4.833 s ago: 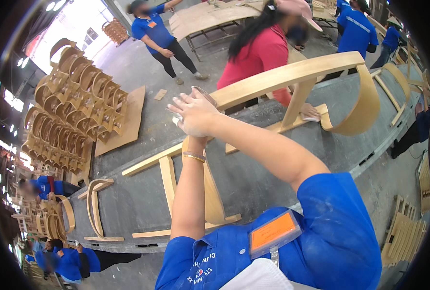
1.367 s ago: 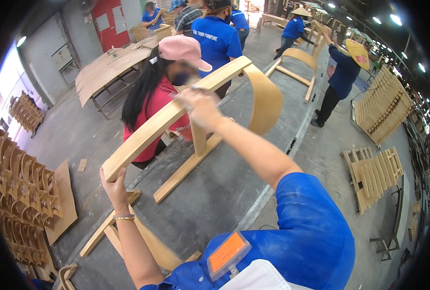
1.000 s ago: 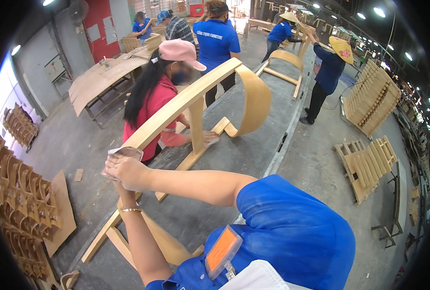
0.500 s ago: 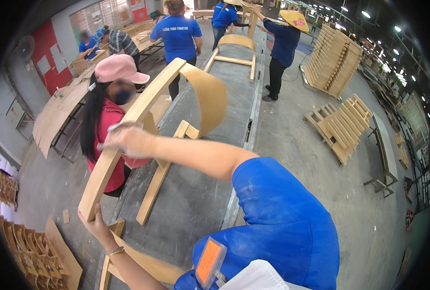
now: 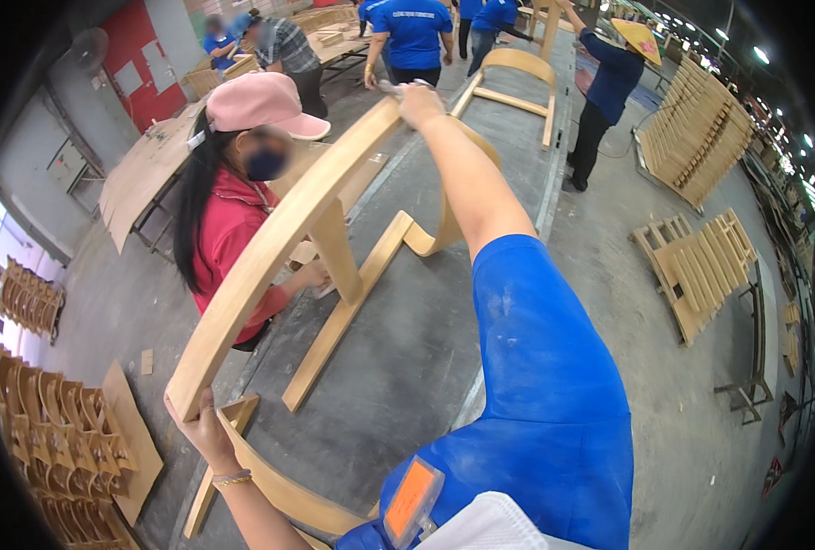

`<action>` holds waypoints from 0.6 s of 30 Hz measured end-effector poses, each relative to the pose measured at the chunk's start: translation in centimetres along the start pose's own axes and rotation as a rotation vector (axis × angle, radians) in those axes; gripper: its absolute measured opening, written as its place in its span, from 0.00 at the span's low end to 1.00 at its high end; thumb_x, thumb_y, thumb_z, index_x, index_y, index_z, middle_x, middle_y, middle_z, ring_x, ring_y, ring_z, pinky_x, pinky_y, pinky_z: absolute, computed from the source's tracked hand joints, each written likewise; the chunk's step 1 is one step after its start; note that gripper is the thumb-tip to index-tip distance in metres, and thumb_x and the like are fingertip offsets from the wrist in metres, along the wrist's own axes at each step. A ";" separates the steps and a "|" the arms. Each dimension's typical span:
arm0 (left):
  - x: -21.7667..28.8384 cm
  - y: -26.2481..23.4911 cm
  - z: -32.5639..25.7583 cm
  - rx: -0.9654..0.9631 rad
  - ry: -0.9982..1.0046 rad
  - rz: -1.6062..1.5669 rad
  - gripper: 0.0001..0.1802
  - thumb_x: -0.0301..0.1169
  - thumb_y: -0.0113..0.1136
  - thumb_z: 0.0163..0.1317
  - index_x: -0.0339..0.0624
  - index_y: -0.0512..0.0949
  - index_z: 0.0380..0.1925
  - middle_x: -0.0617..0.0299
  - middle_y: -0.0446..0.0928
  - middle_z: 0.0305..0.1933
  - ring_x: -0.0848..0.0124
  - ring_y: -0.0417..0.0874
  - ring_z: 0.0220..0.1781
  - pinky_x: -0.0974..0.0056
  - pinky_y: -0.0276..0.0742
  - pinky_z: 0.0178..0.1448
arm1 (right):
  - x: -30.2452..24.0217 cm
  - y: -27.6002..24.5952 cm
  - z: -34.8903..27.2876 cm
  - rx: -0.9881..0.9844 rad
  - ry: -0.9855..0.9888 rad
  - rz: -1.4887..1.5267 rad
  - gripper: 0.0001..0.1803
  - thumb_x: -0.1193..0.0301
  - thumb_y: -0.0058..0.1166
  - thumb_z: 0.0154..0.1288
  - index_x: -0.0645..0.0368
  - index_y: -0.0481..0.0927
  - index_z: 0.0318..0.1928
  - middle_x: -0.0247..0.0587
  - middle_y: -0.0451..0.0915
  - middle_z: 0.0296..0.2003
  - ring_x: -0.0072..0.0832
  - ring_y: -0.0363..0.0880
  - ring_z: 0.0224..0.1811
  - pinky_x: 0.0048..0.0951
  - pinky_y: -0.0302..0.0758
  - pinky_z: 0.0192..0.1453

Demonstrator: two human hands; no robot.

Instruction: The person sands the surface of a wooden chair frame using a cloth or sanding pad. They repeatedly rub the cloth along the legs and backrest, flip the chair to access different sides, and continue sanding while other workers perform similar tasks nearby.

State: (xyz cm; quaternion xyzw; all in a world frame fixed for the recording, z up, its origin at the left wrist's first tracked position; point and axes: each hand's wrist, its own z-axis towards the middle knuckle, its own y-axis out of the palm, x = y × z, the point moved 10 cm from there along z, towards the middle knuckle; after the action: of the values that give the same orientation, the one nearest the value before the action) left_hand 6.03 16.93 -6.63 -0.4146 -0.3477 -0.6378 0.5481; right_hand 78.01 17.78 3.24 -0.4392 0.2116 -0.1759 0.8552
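A pale wooden chair frame (image 5: 284,243) with a long curved rail, a bent panel and a straight lower bar rests tilted on the grey work surface (image 5: 380,357). My left hand (image 5: 207,433), low on the left, is closed round the near end of the rail. With my arm stretched forward, my right hand (image 5: 422,106) lies over the rail's far end. Its fingers are closed on a thin greyish piece (image 5: 389,88), pressed against the wood; whether it is a pad or a folded sheet I cannot tell. A second curved wooden frame (image 5: 288,490) lies beneath my left forearm.
Across the work surface, a co-worker in a pink cap (image 5: 253,103) has a hand by the frame's lower bar. Another frame (image 5: 517,87) stands farther along. Stacked curved parts (image 5: 50,431) are at the left, wooden pallets (image 5: 700,270) at the right. Other workers stand beyond.
My right hand has slid along the rail from its middle to the far end, the greyish piece with it. My left hand keeps its hold. The view has shifted.
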 end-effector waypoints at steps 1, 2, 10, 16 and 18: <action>0.1 0.2 0.0 -0.006 0.014 0.031 0.28 0.25 0.70 0.70 0.35 0.69 0.65 0.60 0.74 0.59 0.70 0.75 0.62 0.63 0.71 0.69 | 1.3 0.3 1.0 0.003 0.064 -0.037 0.21 0.69 0.48 0.71 0.46 0.85 0.60 0.52 0.87 0.55 0.49 0.86 0.60 0.51 0.79 0.66; 0.3 0.3 0.0 -0.001 0.050 0.040 0.28 0.25 0.70 0.70 0.35 0.69 0.65 0.60 0.74 0.59 0.69 0.75 0.62 0.63 0.71 0.69 | 2.2 0.8 1.5 -0.009 0.073 -0.045 0.21 0.69 0.48 0.72 0.46 0.85 0.61 0.53 0.87 0.55 0.50 0.85 0.60 0.51 0.79 0.67; 0.6 1.0 0.0 0.043 0.145 0.171 0.28 0.18 0.69 0.56 0.38 0.75 0.58 0.63 0.75 0.56 0.70 0.78 0.59 0.63 0.74 0.66 | -3.9 -0.1 -2.7 0.131 -0.250 0.195 0.25 0.66 0.51 0.74 0.43 0.81 0.69 0.53 0.86 0.56 0.51 0.88 0.53 0.52 0.81 0.60; 1.1 3.5 -0.3 0.026 0.063 -0.176 0.36 0.24 0.80 0.58 0.43 0.68 0.61 0.63 0.77 0.55 0.74 0.79 0.58 0.64 0.80 0.62 | -18.7 -3.5 -16.7 0.071 -0.325 0.378 0.33 0.81 0.48 0.68 0.47 0.78 0.72 0.49 0.79 0.69 0.45 0.74 0.74 0.44 0.71 0.77; 1.5 3.6 -0.5 0.039 0.053 -0.175 0.35 0.22 0.80 0.57 0.41 0.70 0.62 0.64 0.77 0.55 0.75 0.79 0.58 0.64 0.79 0.64 | -25.7 -5.7 -22.7 0.076 -0.507 0.496 0.34 0.83 0.49 0.66 0.47 0.79 0.71 0.49 0.79 0.69 0.44 0.73 0.76 0.44 0.70 0.78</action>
State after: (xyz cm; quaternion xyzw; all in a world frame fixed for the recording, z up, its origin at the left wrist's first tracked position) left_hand 9.46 15.32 -5.46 -0.3549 -0.3806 -0.6870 0.5072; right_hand 43.84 11.74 1.40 -0.3722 0.0860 0.1440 0.9129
